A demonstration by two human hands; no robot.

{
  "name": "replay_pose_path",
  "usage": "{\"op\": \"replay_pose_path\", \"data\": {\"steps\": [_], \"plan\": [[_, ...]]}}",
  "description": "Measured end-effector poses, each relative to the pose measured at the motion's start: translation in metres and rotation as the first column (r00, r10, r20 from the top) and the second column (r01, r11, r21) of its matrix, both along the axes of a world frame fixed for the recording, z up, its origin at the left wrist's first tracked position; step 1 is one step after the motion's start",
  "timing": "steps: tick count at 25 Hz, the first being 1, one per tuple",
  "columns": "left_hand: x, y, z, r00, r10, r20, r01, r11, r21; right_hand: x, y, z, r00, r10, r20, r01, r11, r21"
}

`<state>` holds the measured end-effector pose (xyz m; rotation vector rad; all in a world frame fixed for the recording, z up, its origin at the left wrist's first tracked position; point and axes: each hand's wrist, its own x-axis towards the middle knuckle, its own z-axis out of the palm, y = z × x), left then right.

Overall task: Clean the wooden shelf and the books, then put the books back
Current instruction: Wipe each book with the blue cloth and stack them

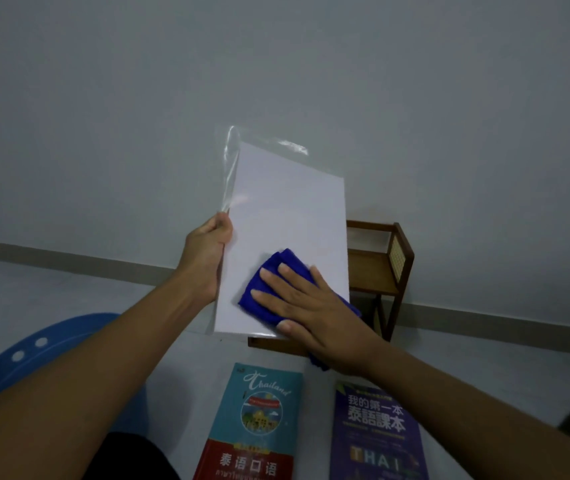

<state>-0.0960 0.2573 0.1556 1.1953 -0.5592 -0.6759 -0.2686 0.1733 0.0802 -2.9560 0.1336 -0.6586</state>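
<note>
**Q:** While raised at frame centre, held how?

**A:** Gripped at the left edge of the white book (287,220) by the left hand (207,251), with fingers curled round that edge. Tilted, with the top end leaning toward the upper left. Wrapped in a clear sleeve (229,168) reaching past the top and left edges.

**Q:** And on the right side?

**A:** Presses the blue cloth (262,285) flat against the lower part of the cover with the right hand (307,306). Holds fingers straight and slightly spread, curled round nothing. Covers most of the cloth, leaving folds visible above and left of the fingertips.

**Q:** Located where, relative to the wooden shelf?

**A:** Held in front of the wooden shelf (380,268), hiding its left part. Stands right of centre on the pale floor (467,368), close to the grey wall (449,133). Shows a woven panel in its right side frame. Cannot tell whether touching the book's lower edge.

**Q:** Elsewhere in frame?

**A:** Lying flat on the floor at lower centre, covers up: teal and red book (259,420) and, just beside it to the right, purple book (377,434), apart by a narrow gap. At lower left, partly hidden behind the left forearm: blue plastic seat (51,348).
</note>
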Motion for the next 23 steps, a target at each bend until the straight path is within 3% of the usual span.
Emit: {"op": "replay_pose_path", "data": {"steps": [5,9,12,15,18,21,23], "plan": [[0.0,0.001,0.004,0.996,-0.055,0.072,0.055,0.998,-0.007,-0.007,-0.033,0.004,0.974,-0.205,0.099,0.2,0.978,0.062],[-0.005,0.002,0.005,0.984,-0.121,0.134,0.117,0.992,0.039,-0.008,-0.054,0.014,0.914,-0.339,0.225,0.277,0.923,0.265],[-0.008,0.0,0.004,0.974,-0.153,0.166,0.144,0.988,0.063,-0.006,-0.064,0.022,0.809,-0.51,0.292,0.359,0.822,0.441],[-0.009,-0.005,0.001,0.963,-0.185,0.195,0.176,0.982,0.062,-0.003,-0.066,0.036,0.654,-0.73,0.2,0.462,0.594,0.658],[-0.013,-0.012,-0.004,0.947,-0.226,0.227,0.204,0.972,0.117,0.001,-0.055,0.048,0.517,-0.855,0.034,0.303,0.22,0.927],[-0.014,-0.014,-0.011,0.919,-0.335,0.208,0.29,0.932,0.219,0.003,-0.041,0.062,0.588,-0.798,-0.134,0.112,-0.084,0.99],[-0.016,-0.014,-0.016,0.881,-0.434,0.189,0.37,0.88,0.298,0.007,-0.031,0.071,0.682,-0.72,-0.129,0.007,-0.17,0.985]]}}
